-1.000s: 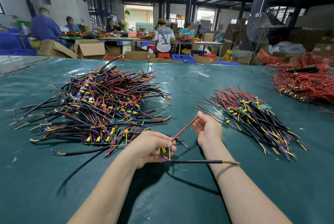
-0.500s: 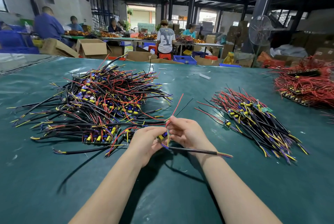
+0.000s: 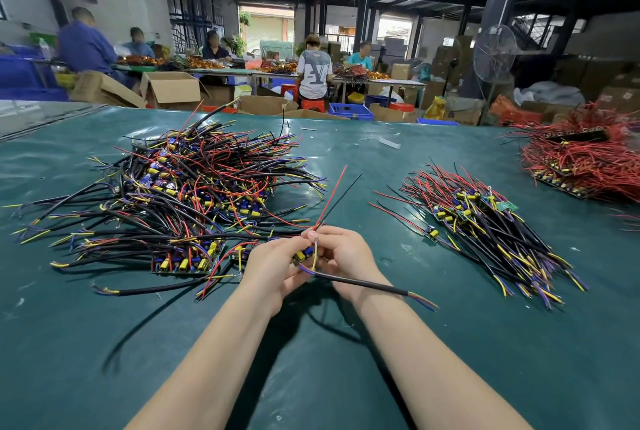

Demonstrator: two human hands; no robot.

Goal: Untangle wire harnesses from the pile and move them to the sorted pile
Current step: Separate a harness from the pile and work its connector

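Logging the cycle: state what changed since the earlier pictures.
The right hand moved left to the left hand and now pinches the thin red and black leads of the harness near their base; the leads now point up and away. Left hand's grip, tangled pile, sorted pile: unchanged.

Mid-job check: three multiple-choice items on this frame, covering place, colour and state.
1. Where does the tidy sorted pile of black, red and yellow wire harnesses lie from the left hand and right hand?
A. To their left
B. To their right
C. Under them
2. What colours are the two thin wires rising from the held circuit-board harness?
A. Red and black
B. White and green
C. Both yellow
3. How is that harness kept?
A. Lying loose
B. One hand only
C. Both hands grip it
Answers: 1 B, it lies right of both hands; 2 A, one red, one black; 3 C, fingers of both curl on it.
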